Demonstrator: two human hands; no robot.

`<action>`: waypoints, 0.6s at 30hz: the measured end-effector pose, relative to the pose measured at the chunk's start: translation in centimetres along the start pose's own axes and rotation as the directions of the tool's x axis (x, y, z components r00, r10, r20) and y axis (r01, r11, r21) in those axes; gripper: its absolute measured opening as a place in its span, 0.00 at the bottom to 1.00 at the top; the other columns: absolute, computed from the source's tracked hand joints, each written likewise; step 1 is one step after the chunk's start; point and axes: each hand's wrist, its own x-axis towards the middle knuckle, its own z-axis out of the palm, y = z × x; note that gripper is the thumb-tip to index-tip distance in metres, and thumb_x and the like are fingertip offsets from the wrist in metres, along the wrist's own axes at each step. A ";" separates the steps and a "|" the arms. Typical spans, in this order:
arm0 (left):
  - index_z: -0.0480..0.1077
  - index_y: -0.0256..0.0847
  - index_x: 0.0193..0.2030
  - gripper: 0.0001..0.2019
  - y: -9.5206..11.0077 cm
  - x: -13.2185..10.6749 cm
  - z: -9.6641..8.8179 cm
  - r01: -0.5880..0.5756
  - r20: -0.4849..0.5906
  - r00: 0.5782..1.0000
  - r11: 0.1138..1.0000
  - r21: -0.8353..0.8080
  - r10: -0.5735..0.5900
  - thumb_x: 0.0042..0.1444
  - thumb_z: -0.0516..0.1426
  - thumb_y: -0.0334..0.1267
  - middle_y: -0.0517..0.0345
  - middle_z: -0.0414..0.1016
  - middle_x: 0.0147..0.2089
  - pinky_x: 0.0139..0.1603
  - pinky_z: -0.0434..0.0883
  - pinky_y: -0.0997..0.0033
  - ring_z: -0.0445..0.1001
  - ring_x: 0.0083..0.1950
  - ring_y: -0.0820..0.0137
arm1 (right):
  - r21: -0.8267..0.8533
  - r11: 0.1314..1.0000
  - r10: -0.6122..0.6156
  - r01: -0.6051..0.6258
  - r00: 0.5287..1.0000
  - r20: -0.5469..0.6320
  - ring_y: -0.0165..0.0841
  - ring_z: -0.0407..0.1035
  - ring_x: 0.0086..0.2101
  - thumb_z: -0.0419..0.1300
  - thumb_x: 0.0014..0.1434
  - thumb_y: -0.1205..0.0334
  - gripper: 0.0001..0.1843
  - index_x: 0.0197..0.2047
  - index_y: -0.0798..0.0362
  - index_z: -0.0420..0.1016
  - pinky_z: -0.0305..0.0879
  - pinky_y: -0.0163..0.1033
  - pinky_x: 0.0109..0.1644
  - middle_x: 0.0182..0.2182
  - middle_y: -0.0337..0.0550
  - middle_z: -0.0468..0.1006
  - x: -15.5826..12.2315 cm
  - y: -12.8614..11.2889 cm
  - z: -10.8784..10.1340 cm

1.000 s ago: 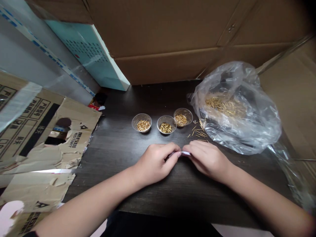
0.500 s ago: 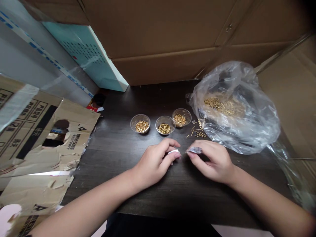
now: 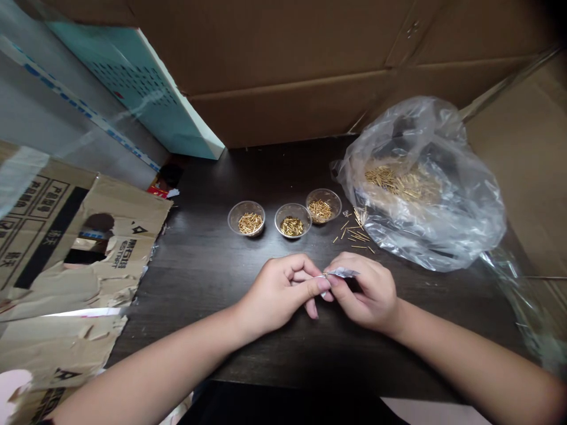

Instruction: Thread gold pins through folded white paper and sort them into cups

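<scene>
My left hand (image 3: pixel 283 292) and my right hand (image 3: pixel 367 292) meet above the dark table, thumbs and forefingers pinched together. Between their fingertips a tiny gold pin (image 3: pixel 325 274) shows, mostly covered by the fingers. A crumpled silvery-white scrap (image 3: pixel 344 272) sticks out along my right forefinger; whether it is tape or foil I cannot tell. Beyond the hands stand three clear plastic cups: the left cup (image 3: pixel 229 219), the middle cup (image 3: pixel 277 221) and the right cup (image 3: pixel 339 203), each with small gold pins inside. Loose gold pins (image 3: pixel 359 235) lie to the right of them.
A clear plastic bag (image 3: pixel 469 218) with many gold pins inside rests at the right. Brown cardboard (image 3: pixel 287 112) walls off the back, and torn cardboard (image 3: pixel 133 206) stands at the left. A light-blue panel (image 3: pixel 177 127) leans at the back left.
My hands have come together from a small gap, so their fingertips now touch around the pin. The view has shifted slightly; the cups and bag stay put.
</scene>
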 end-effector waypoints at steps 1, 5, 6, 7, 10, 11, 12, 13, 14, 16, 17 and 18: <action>0.68 0.31 0.37 0.16 0.0 0.0 0.0 0.018 0.002 1.000 1.000 -0.009 -0.018 0.58 0.65 0.44 0.51 0.80 0.34 0.26 0.71 0.79 0.75 0.23 0.76 | -0.008 1.000 -0.004 0.004 1.000 -0.008 0.28 0.70 0.28 0.58 0.63 0.75 0.06 0.40 0.56 0.69 0.69 0.35 0.33 0.28 0.42 0.76 0.0 0.0 0.0; 0.71 0.30 0.38 0.15 0.3 0.0 0.0 0.042 0.015 0.999 0.999 0.011 -0.042 0.61 0.63 0.43 0.50 0.80 0.36 0.25 0.70 0.81 0.75 0.22 0.77 | -0.016 1.000 -0.008 0.008 1.000 -0.011 0.29 0.71 0.30 0.58 0.63 0.75 0.06 0.41 0.55 0.68 0.70 0.35 0.34 0.30 0.42 0.76 -0.3 0.2 0.1; 0.71 0.30 0.38 0.14 0.4 0.0 0.0 0.036 0.023 0.999 0.999 0.015 -0.036 0.61 0.63 0.43 0.50 0.80 0.36 0.26 0.70 0.80 0.75 0.23 0.77 | -0.011 1.000 -0.002 0.002 1.000 -0.007 0.29 0.71 0.30 0.58 0.63 0.75 0.06 0.41 0.55 0.68 0.70 0.35 0.34 0.30 0.42 0.76 -0.4 0.2 0.1; 0.71 0.30 0.38 0.14 0.5 0.0 0.0 0.026 0.029 0.999 0.999 0.020 -0.027 0.62 0.62 0.42 0.51 0.80 0.36 0.27 0.71 0.80 0.75 0.23 0.77 | -0.009 1.000 0.002 -0.002 1.000 -0.005 0.29 0.71 0.30 0.58 0.63 0.75 0.06 0.40 0.55 0.68 0.70 0.35 0.34 0.30 0.42 0.76 -0.4 0.3 0.1; 0.71 0.30 0.39 0.12 0.7 -0.1 0.0 -0.014 0.051 0.999 0.998 0.060 0.011 0.64 0.60 0.40 0.53 0.78 0.35 0.33 0.72 0.80 0.75 0.27 0.79 | -0.019 1.000 0.015 -0.015 1.000 -0.010 0.28 0.71 0.29 0.59 0.63 0.75 0.06 0.40 0.55 0.69 0.69 0.35 0.34 0.29 0.42 0.76 -0.5 0.4 0.0; 0.71 0.30 0.40 0.12 0.8 -0.1 0.0 -0.026 0.056 0.998 0.996 0.084 0.021 0.65 0.59 0.40 0.54 0.78 0.34 0.35 0.72 0.80 0.75 0.28 0.79 | -0.026 1.000 0.016 -0.016 1.000 -0.012 0.29 0.71 0.30 0.59 0.63 0.75 0.06 0.40 0.55 0.69 0.69 0.35 0.34 0.29 0.42 0.76 -0.4 0.4 0.0; 0.71 0.30 0.40 0.11 0.8 -0.2 0.0 -0.032 0.059 0.998 0.994 0.107 0.026 0.66 0.58 0.40 0.55 0.77 0.33 0.37 0.72 0.79 0.75 0.29 0.79 | -0.030 0.999 0.016 -0.017 1.000 -0.009 0.29 0.71 0.30 0.59 0.63 0.75 0.06 0.40 0.55 0.69 0.69 0.35 0.34 0.30 0.42 0.76 -0.4 0.5 0.1; 0.71 0.30 0.41 0.11 0.8 -0.2 0.0 -0.032 0.062 0.998 0.992 0.123 0.025 0.66 0.58 0.39 0.55 0.77 0.33 0.38 0.72 0.79 0.75 0.30 0.79 | -0.035 0.999 0.012 -0.012 1.000 -0.008 0.28 0.70 0.30 0.59 0.63 0.75 0.06 0.40 0.56 0.69 0.68 0.34 0.33 0.30 0.43 0.76 -0.4 0.5 0.1; 0.70 0.30 0.41 0.11 0.8 -0.2 -0.1 -0.028 0.063 0.998 0.991 0.130 0.020 0.66 0.58 0.40 0.55 0.77 0.33 0.37 0.72 0.79 0.74 0.30 0.79 | -0.038 0.999 0.002 -0.002 1.000 -0.007 0.28 0.70 0.29 0.59 0.63 0.75 0.06 0.39 0.56 0.69 0.68 0.34 0.34 0.29 0.43 0.76 -0.4 0.6 0.1; 0.70 0.30 0.41 0.11 0.7 -0.2 -0.2 -0.017 0.061 0.998 0.992 0.126 0.009 0.66 0.58 0.40 0.54 0.78 0.35 0.35 0.72 0.79 0.73 0.28 0.80 | -0.048 0.999 -0.020 0.020 1.000 -0.002 0.28 0.70 0.29 0.59 0.63 0.76 0.06 0.39 0.56 0.68 0.69 0.35 0.34 0.30 0.43 0.76 -0.4 0.7 0.2; 0.69 0.30 0.41 0.12 0.6 -0.2 -0.2 -0.015 0.062 0.998 0.992 0.122 0.007 0.65 0.59 0.41 0.53 0.78 0.36 0.34 0.71 0.79 0.72 0.27 0.80 | -0.054 0.998 -0.027 0.027 1.000 0.001 0.28 0.70 0.30 0.59 0.62 0.76 0.06 0.39 0.56 0.68 0.69 0.35 0.34 0.30 0.43 0.76 -0.4 0.7 0.2; 0.69 0.30 0.40 0.12 0.5 -0.1 -0.2 -0.018 0.064 0.998 0.992 0.121 0.010 0.65 0.59 0.41 0.53 0.77 0.36 0.32 0.71 0.79 0.71 0.26 0.81 | -0.062 0.998 -0.029 0.029 1.000 0.003 0.29 0.70 0.30 0.59 0.62 0.76 0.06 0.40 0.57 0.69 0.69 0.35 0.35 0.30 0.43 0.76 -0.3 0.7 0.3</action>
